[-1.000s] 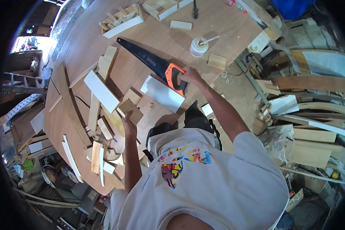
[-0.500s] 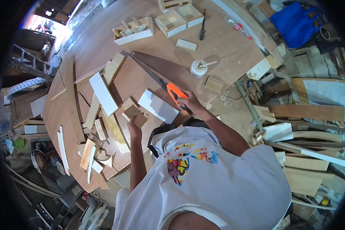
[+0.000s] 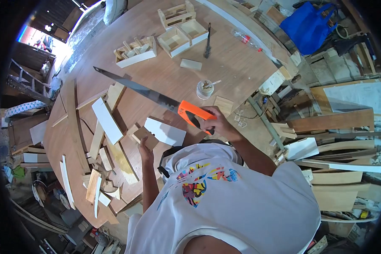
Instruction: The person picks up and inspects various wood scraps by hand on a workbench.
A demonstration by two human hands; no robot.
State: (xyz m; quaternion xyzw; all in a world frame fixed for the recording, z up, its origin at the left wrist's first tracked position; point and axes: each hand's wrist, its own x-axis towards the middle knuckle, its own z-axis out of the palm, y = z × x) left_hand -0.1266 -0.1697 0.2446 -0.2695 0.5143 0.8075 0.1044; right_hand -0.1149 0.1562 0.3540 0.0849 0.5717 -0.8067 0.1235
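My right hand (image 3: pixel 217 122) is closed around the orange handle of a hand saw (image 3: pixel 156 98). Its long dark blade points to the upper left, above the table. In my left hand (image 3: pixel 146 149) I grip a small wooden block (image 3: pixel 143 136), brown on its broad face. Just beyond the block lies a white board (image 3: pixel 165 131) on the table, and a second, narrower white board (image 3: pixel 107 120) rests to the left over other wooden strips. The saw blade and the block are apart.
The wooden table (image 3: pixel 156 80) carries a jar (image 3: pixel 205 89) with a brush, open wooden boxes (image 3: pixel 174 41), a box of wood pieces (image 3: pixel 135 53), a dark tool (image 3: pixel 208 40) and a plastic bottle (image 3: pixel 246 40). Offcuts (image 3: pixel 98 186) lie at left; stacked boards (image 3: pixel 334 122) stand at right.
The saw has swung, its blade now lying flatter and its tip further left. My right hand has shifted slightly right with it. My left hand still holds the block. The whole view has shifted a little.
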